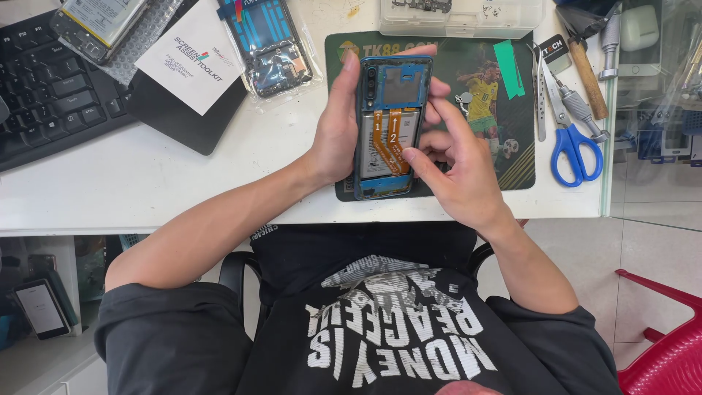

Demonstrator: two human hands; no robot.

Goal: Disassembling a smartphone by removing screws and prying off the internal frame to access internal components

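While the opened blue phone [391, 124] is gripped along its edge by the left hand [338, 124] above the dark work mat [512, 157], an orange flex cable [395, 143] is pressed by the right hand's [457, 172] fingertips [409, 155].

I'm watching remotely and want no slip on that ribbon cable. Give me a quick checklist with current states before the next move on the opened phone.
1. Opened phone gripped firmly: ok, the left hand wraps its left edge, fingers behind.
2. Phone over the work mat, not bare table: ok.
3. Right hand on target: ok, its fingertips touch the orange ribbon cables over the battery.
4. Ribbon connectors seated or free: cannot tell, too small to see.
5. Tools within reach: ok, tweezers and blue-handled scissors lie right of the mat.
6. Loose screws secured: cannot tell, the clear parts box is cut off by the frame.
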